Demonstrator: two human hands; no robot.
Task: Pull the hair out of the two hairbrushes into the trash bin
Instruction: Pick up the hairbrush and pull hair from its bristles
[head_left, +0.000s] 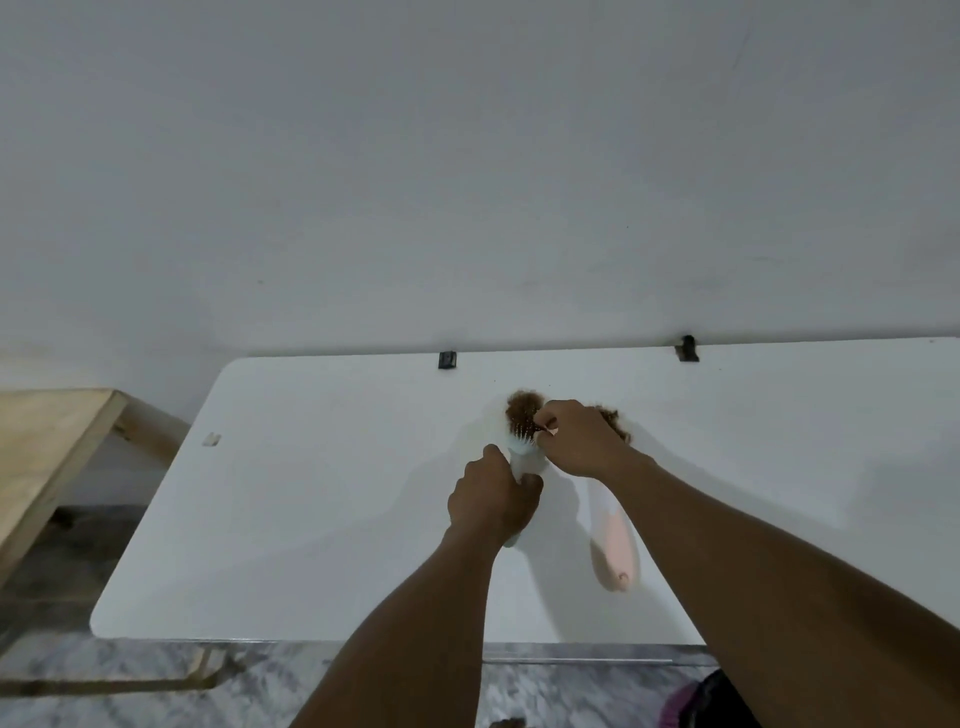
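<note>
Left hand (493, 496) grips the handle of a white plastic hairbrush (522, 449) over the white table (311, 519); right hand (576, 439) pinches its brown hair (522, 405). Second, pink-handled hairbrush (615, 545) lies just right. Advice: pull along the bristles, steadily; trash bin unseen

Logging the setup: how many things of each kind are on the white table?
Hairbrushes: 2 (white, in the hands; pink, lying)
Hair clumps: 2 (one, other)
Total: 4
</note>
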